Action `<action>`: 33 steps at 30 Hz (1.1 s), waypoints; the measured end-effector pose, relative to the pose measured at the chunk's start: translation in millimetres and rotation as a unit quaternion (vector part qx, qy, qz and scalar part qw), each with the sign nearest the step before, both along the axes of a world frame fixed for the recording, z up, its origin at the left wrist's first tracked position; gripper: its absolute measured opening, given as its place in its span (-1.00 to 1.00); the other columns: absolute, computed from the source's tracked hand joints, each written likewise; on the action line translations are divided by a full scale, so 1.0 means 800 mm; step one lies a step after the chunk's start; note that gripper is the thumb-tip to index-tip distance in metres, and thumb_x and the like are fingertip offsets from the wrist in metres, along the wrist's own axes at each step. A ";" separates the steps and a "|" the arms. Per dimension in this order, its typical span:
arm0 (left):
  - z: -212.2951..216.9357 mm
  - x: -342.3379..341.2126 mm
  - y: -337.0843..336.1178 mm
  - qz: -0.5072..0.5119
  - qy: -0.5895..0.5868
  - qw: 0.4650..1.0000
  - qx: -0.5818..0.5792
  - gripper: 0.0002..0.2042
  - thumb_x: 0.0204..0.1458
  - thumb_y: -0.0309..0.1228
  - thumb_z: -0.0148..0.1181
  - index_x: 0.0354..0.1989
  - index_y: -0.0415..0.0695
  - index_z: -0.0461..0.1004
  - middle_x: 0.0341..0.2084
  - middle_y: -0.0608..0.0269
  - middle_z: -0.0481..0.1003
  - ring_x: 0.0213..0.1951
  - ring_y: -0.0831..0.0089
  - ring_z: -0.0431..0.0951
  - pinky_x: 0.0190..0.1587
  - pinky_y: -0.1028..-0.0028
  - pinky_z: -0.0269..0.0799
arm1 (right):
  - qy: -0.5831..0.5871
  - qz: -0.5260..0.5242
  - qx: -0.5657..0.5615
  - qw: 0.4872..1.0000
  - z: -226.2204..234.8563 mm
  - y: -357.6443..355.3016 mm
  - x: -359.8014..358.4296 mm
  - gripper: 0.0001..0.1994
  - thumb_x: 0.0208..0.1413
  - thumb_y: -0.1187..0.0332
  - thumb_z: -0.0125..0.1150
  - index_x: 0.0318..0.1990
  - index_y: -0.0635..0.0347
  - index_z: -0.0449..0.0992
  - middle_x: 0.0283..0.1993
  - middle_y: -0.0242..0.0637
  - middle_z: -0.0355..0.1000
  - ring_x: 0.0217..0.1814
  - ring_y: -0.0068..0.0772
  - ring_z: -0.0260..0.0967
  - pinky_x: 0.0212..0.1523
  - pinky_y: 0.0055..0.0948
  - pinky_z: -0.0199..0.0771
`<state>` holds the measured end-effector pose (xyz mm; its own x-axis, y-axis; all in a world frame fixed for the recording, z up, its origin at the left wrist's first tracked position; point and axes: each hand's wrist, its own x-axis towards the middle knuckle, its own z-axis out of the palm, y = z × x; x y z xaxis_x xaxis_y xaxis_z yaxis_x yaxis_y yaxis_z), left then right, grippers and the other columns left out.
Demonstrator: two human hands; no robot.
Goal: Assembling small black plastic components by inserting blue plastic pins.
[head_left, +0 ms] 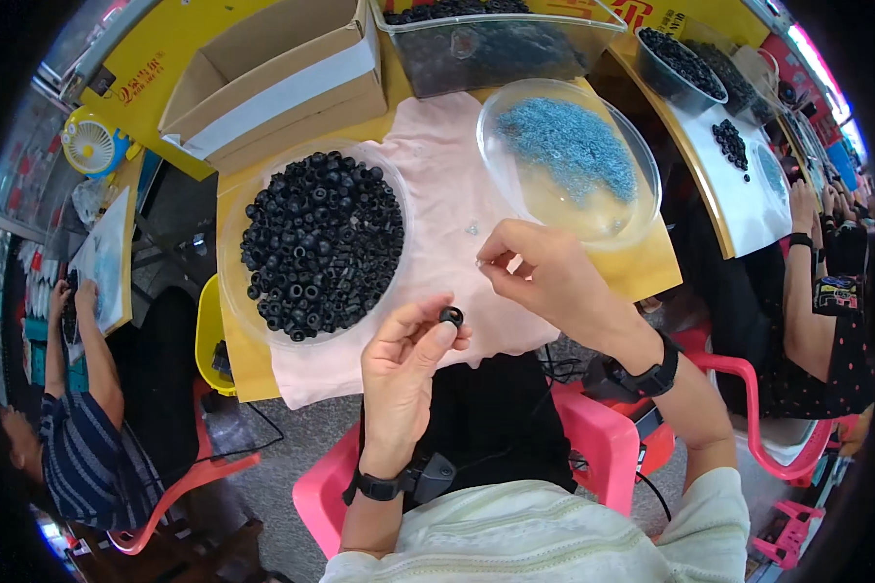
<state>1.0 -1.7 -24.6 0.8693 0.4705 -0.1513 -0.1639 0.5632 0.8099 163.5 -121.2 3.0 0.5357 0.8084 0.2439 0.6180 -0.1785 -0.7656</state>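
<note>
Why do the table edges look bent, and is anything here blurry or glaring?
Head view: the fisheye lens bows the yellow table edges toward a black rim; the centre is sharp, with the black ring in the left hand crisp; the clear bowl shows soft glare; the far-right corner is overexposed.
</note>
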 end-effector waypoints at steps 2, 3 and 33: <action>-0.007 0.001 -0.009 -0.017 0.003 0.999 -0.042 -0.74 0.14 -0.56 0.14 0.00 -0.33 0.41 -0.23 0.13 0.53 -0.20 0.41 0.55 -0.07 0.48 0.49 | 0.137 -0.014 0.024 0.990 0.009 -0.006 -0.005 -0.87 0.05 0.53 0.20 -0.23 0.31 0.48 -0.36 -0.22 0.50 -0.36 -0.46 0.49 -0.39 -0.55 0.49; -0.007 0.002 -0.011 -0.019 0.003 0.998 -0.057 -0.76 0.15 -0.54 0.12 -0.03 -0.35 0.41 -0.21 0.08 0.53 -0.20 0.38 0.57 -0.06 0.46 0.51 | 0.202 -0.019 0.037 0.979 0.012 -0.008 -0.008 -0.86 0.08 0.51 0.21 -0.20 0.32 0.49 -0.33 -0.23 0.51 -0.35 -0.51 0.49 -0.39 -0.57 0.49; -0.020 0.006 0.000 -0.038 -0.011 0.991 -0.126 -0.79 0.16 -0.51 0.15 -0.05 -0.28 0.44 -0.23 0.15 0.54 -0.24 0.46 0.58 -0.13 0.50 0.52 | -0.092 0.058 0.071 0.992 0.012 0.002 -0.038 -0.79 -0.10 0.45 0.39 -0.26 0.22 0.58 -0.33 -0.25 0.45 -0.42 -0.29 0.47 -0.47 -0.44 0.46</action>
